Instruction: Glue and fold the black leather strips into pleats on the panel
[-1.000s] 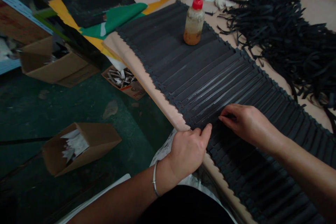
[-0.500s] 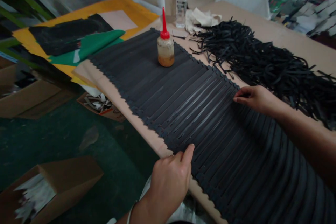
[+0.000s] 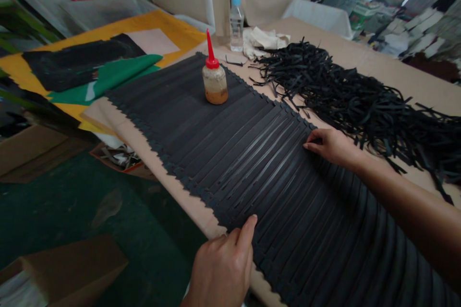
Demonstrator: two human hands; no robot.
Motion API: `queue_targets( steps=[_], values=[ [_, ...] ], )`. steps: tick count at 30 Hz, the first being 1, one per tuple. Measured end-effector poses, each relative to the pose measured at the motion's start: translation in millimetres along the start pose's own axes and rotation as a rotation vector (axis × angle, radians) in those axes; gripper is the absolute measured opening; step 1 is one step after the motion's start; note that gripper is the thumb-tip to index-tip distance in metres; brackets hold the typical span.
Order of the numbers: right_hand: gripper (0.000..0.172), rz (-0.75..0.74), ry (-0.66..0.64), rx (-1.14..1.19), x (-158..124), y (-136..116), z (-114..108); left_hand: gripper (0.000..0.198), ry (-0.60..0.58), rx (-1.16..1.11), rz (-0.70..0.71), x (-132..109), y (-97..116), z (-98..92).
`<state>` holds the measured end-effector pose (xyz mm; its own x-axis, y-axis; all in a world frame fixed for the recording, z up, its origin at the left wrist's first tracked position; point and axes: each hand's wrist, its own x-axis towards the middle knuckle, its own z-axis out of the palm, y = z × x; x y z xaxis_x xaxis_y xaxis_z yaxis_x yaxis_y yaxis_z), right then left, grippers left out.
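Black flat strips (image 3: 173,120) with ragged ends lie side by side across the table, overlapping in a long row. Wet-looking glossy lines run along several in the middle. At the near edge, my left hand (image 3: 225,264) is closed on the end of a black strip, index finger stretched along it and thumb hidden. My right hand (image 3: 331,144) pinches the far end of a black strip between thumb and fingertips. A squeeze bottle (image 3: 215,85) with a red pointed nozzle and amber liquid stands upright on the strips, beyond both hands.
A heap of loose thin black strips (image 3: 345,91) lies along the table's far side. Behind stand a clear water bottle (image 3: 236,26) and a crumpled pale cloth (image 3: 264,41). Yellow sheeting (image 3: 173,24) and a green piece (image 3: 122,74) lie left. Cardboard boxes (image 3: 82,264) sit on the floor.
The camera view has turned slightly, so everything sits lower and further left. Both hands keep nearly the same places on the strips; the squeeze bottle has not moved on them.
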<state>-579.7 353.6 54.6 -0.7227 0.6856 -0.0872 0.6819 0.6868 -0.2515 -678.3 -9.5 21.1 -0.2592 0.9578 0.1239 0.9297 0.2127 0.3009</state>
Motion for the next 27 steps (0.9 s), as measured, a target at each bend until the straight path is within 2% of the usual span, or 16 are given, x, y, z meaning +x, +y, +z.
queue_targets(
  steps=[4, 8, 17, 21, 24, 27],
  values=[
    [0.018, -0.03, 0.033, 0.029, 10, 21, 0, 0.048, 0.027, 0.003, 0.036, 1, -3, 3.0],
    [0.019, 0.003, 0.048, 0.079, 20, 37, -1, 0.049, 0.026, -0.011, 0.058, -1, -7, 6.9],
    [0.012, 0.088, 0.048, 0.066, 31, 35, 4, 0.049, 0.009, -0.017, 0.085, -4, -13, 9.9],
    [0.01, 0.111, 0.102, 0.031, 38, 34, 5, 0.048, 0.06, -0.013, 0.1, 1, -12, 8.4],
    [0.014, 0.175, 0.226, 0.001, 35, 41, -12, 0.046, 0.093, -0.037, 0.085, 5, -8, 5.5],
    [0.022, 0.249, 0.349, 0.016, 12, 61, -42, 0.04, 0.095, -0.118, 0.049, 3, -6, 3.7]
  ],
)
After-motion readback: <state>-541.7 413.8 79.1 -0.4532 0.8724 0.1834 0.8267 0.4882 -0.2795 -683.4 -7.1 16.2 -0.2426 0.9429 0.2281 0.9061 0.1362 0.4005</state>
